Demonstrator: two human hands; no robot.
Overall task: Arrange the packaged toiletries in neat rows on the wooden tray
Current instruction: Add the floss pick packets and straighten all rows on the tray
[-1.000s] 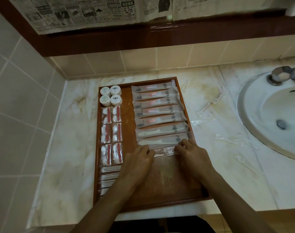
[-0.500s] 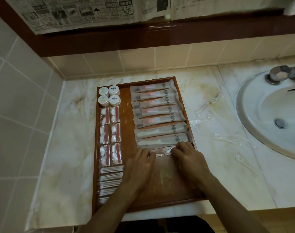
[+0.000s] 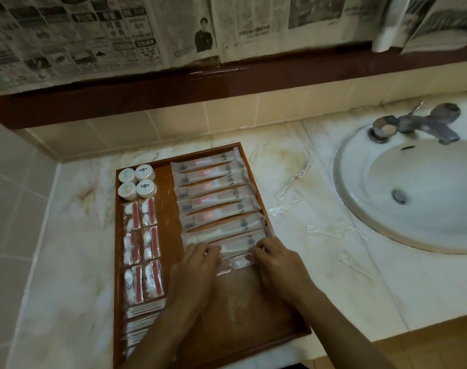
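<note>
A wooden tray (image 3: 240,302) lies on the marble counter. Its right column holds several long toothbrush packets (image 3: 216,201) stacked in a row. Its left column holds small round white containers (image 3: 136,182), red-and-white packets (image 3: 143,243) in pairs, and thin white packets (image 3: 144,315). A clear plastic packet (image 3: 236,263) lies just below the last toothbrush packet. My left hand (image 3: 195,270) has its fingertips on the packet's left end, and my right hand (image 3: 276,265) has its fingertips on the right end. My fingers hide both ends of the packet.
A white sink (image 3: 413,198) with a metal faucet (image 3: 418,123) sits to the right. Loose clear wrappers (image 3: 333,230) lie scattered on the counter between tray and sink. A tiled wall stands close on the left. Newspaper (image 3: 94,35) covers the wall above.
Both hands have stayed on the clear packet and crept slightly up against the lowest toothbrush packet. The camera view has shifted a little.
</note>
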